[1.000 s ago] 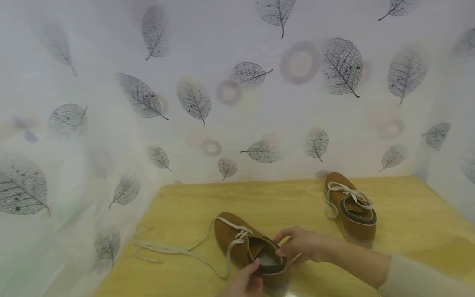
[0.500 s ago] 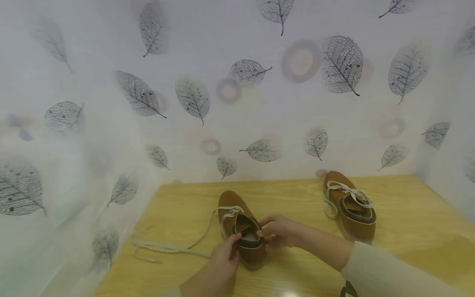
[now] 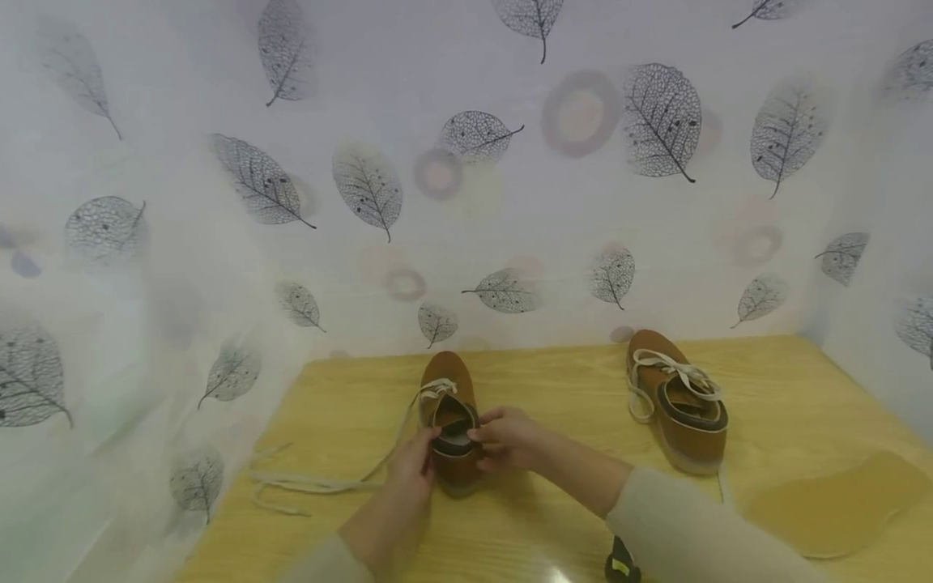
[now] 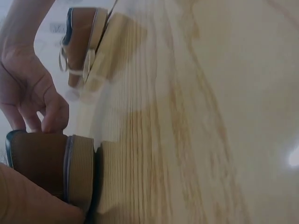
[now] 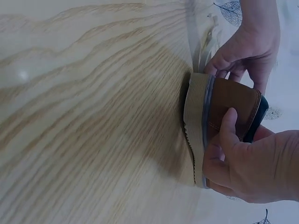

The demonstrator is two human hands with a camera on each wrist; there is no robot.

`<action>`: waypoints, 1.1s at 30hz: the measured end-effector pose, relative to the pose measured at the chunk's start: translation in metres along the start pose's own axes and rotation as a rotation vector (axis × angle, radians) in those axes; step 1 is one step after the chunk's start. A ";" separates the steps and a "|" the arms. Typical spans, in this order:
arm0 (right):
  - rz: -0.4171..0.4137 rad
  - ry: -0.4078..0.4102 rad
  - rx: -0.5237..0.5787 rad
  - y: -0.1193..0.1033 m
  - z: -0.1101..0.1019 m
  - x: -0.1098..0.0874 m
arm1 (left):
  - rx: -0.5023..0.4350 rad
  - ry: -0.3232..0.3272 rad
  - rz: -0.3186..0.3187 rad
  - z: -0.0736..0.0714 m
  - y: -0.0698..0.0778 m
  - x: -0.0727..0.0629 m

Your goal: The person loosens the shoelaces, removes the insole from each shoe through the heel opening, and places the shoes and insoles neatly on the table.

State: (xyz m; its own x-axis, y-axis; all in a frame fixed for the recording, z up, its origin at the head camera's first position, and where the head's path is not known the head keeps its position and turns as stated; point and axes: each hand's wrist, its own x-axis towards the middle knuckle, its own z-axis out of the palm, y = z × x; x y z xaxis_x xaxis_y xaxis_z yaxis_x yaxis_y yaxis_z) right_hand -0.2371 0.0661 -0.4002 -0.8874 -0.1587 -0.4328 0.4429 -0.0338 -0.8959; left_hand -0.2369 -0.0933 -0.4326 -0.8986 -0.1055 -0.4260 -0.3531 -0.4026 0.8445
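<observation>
A brown lace-up shoe (image 3: 457, 474) stands on the wooden tabletop, toe toward the back wall. My left hand (image 3: 410, 471) grips the left side of its collar, thumb at the opening's edge. On the opposite side my right hand (image 3: 510, 440) holds the collar. In the right wrist view, fingers of the right hand (image 5: 254, 163) press on the brown upper (image 5: 229, 100), above the ribbed pale sole (image 5: 196, 100). The white lace (image 3: 321, 486) is untied and trails left across the table. The shoe's inside shows only partly.
A matching brown shoe (image 3: 700, 449) with its lace in a bow stands at the back right. Below the right sleeve a small dark object (image 3: 621, 567) with a yellow-green mark shows partly. A leaf-patterned white curtain (image 3: 466, 227) encloses the back and sides.
Both hands have moved the shoe away from me and slightly left, turning it so the toe points straighter toward the back. The loose lace ends stay on the left.
</observation>
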 end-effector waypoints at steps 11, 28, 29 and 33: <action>-0.008 0.016 0.072 -0.007 0.021 0.017 | 0.086 0.073 0.010 -0.023 0.015 0.036; -0.042 -0.011 0.177 -0.006 0.040 0.035 | 0.199 0.095 0.153 -0.040 0.026 0.045; -0.044 -0.010 0.177 -0.006 0.039 0.035 | 0.222 0.094 0.175 -0.039 0.027 0.043; -0.033 -0.020 0.201 -0.003 0.031 0.036 | 0.350 0.117 0.251 -0.035 0.030 0.036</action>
State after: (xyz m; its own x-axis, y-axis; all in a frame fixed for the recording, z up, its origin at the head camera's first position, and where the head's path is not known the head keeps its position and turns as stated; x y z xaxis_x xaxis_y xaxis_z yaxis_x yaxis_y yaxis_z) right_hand -0.2667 0.0301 -0.4098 -0.9001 -0.1741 -0.3995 0.4320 -0.2355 -0.8706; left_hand -0.2709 -0.1410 -0.4338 -0.9392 -0.2713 -0.2103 -0.2125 -0.0216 0.9769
